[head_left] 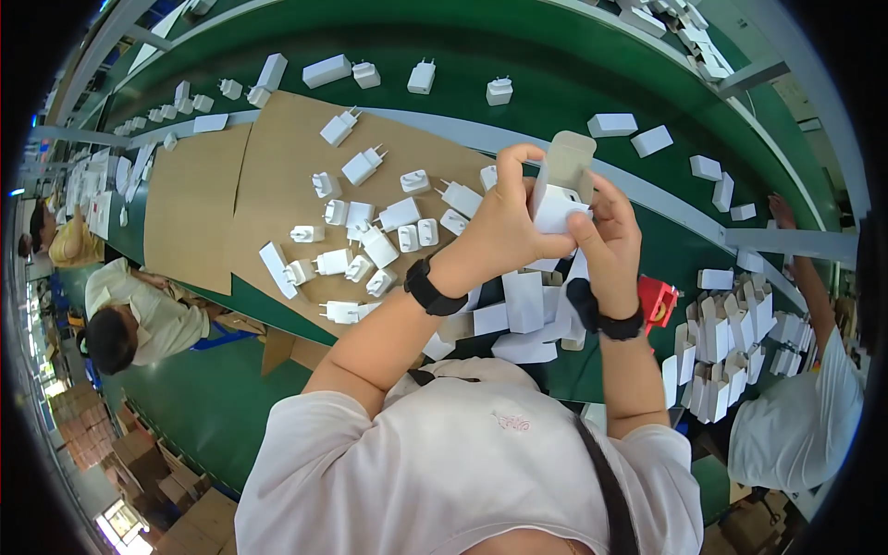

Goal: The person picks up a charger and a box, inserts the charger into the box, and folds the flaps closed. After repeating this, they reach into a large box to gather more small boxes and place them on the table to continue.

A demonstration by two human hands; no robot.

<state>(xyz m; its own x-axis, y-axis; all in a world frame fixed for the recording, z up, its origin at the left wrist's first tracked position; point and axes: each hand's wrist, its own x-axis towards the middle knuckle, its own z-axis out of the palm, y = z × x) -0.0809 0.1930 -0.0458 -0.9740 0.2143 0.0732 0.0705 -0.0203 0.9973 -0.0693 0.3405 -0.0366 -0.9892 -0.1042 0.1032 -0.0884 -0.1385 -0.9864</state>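
Observation:
Both my hands hold a small white carton (553, 215) in front of me, above the table. Its top flap (572, 155) stands up, and a white piece shows in the opening, likely a charger. My left hand (499, 222) grips the carton's left side with thumb and fingers. On the other side, my right hand (612, 242) closes round it, thumb on the front face. To the left, several white plug chargers (379, 248) lie scattered over a brown cardboard sheet (277, 166). Below my hands is a heap of white cartons (524, 303), partly hidden by my wrists.
A green belt (546, 69) with cartons and chargers runs along the far side, behind a grey rail. Right of me sit a red device (656, 302) and rows of open cartons (712, 333). A co-worker (786, 416) reaches in at right; another person (139, 314) sits left.

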